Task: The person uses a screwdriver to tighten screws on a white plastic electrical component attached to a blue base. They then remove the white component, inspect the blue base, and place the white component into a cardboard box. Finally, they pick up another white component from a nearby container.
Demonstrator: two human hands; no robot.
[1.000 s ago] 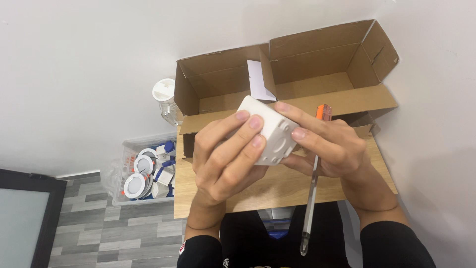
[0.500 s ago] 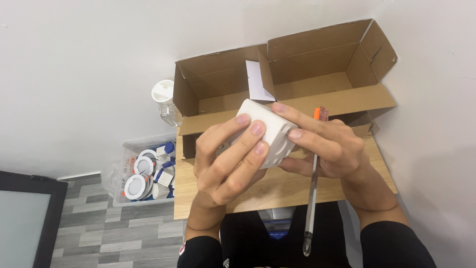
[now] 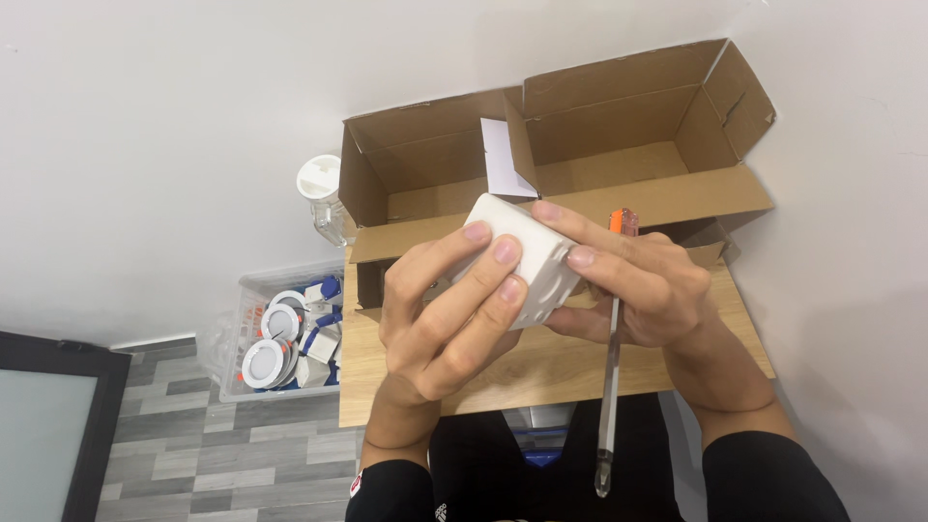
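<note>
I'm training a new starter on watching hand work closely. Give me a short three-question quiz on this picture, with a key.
1. True or false: both hands hold the white box.
2. What does the right hand hold besides the box? A) scissors B) screwdriver C) tape
3. Where is the clear bin of round white fittings: on the wooden table or on the floor?

Key:
1. True; the left hand wraps its fingers over the front.
2. B; the screwdriver has an orange-tipped clear handle and points towards the person.
3. On the floor, left of the table.
</note>
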